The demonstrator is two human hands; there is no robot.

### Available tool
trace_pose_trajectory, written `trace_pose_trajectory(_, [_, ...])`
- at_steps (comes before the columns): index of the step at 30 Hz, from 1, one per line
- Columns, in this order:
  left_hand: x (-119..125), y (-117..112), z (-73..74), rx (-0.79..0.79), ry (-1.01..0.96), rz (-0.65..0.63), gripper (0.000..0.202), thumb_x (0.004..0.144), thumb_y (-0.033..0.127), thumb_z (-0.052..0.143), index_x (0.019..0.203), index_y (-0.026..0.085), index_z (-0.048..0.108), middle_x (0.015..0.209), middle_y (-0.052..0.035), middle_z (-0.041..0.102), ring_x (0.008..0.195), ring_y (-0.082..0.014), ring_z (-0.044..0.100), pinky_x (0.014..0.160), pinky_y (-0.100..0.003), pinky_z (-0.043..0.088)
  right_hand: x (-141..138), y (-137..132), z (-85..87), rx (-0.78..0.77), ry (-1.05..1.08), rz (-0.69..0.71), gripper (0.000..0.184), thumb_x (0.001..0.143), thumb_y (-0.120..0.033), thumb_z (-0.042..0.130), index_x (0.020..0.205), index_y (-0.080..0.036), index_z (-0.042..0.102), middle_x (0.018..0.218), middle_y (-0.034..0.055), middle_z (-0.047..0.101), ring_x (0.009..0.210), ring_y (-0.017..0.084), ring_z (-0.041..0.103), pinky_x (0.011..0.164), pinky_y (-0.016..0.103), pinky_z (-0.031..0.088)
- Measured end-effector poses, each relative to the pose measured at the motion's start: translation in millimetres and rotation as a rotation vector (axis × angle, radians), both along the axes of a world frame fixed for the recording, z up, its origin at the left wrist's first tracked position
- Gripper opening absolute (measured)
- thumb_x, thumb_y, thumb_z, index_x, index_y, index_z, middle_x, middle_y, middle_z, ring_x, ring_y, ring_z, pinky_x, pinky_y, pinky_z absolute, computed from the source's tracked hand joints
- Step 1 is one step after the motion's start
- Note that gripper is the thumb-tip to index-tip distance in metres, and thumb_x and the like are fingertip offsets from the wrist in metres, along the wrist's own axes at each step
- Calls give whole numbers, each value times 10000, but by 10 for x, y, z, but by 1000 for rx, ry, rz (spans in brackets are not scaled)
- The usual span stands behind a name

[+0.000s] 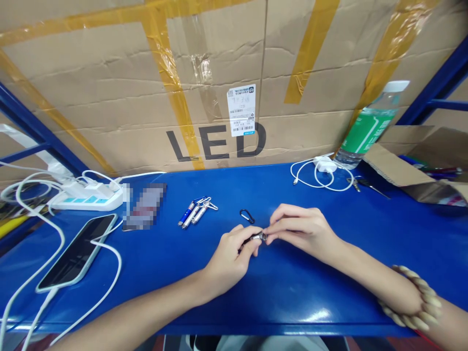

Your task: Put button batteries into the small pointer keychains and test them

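My left hand (230, 256) is closed around a small dark keychain flashlight (257, 238), whose silver head pokes out toward the right. My right hand (302, 226) pinches that silver head with thumb and fingertips. Both hands rest low over the blue table (278, 292). A black carabiner clip (247, 215) lies just behind the hands. Three small keychain flashlights (195, 212) with silver rings lie in a row to the left of the clip.
A phone (75, 253) on a white cable lies at the left, behind it a white power strip (86, 195). A white charger and coiled cable (323, 170), a water bottle (367, 126) and an open cardboard box (420, 165) stand at the right. A large taped carton forms the back wall.
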State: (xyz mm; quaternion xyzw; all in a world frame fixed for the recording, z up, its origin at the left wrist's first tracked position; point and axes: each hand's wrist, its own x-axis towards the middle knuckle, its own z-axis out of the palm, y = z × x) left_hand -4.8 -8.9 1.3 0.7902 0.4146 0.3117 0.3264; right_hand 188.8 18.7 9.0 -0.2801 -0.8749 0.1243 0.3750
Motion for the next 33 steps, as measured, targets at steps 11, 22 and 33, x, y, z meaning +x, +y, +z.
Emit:
trace_pose_trajectory(11, [-1, 26, -41, -44, -23, 27, 153, 859, 160, 443, 773, 193, 565, 738, -1, 646, 760, -152, 588, 684, -231, 411, -41, -10, -37, 2, -33, -34, 191, 841, -287, 562, 755, -205, 712, 714, 24, 641, 614, 94, 592, 514, 184, 395])
trace_pose_trajectory(22, [2, 51, -61, -61, 15, 87, 127, 823, 147, 508, 709, 192, 541, 766, -10, 645, 801, -173, 600, 718, -255, 424, -85, 28, -93, -242, -7, -97, 165, 752, -316, 663, 634, -206, 697, 649, 0, 623, 587, 94, 577, 516, 188, 386])
trace_pose_trajectory(33, [2, 73, -103, 24, 38, 120, 132, 826, 141, 524, 709, 200, 541, 769, -8, 636, 781, -161, 570, 723, -251, 443, -181, 8, -92, -609, 78, -196, 166, 706, -285, 658, 586, -171, 658, 609, 8, 600, 518, 100, 533, 475, 214, 384])
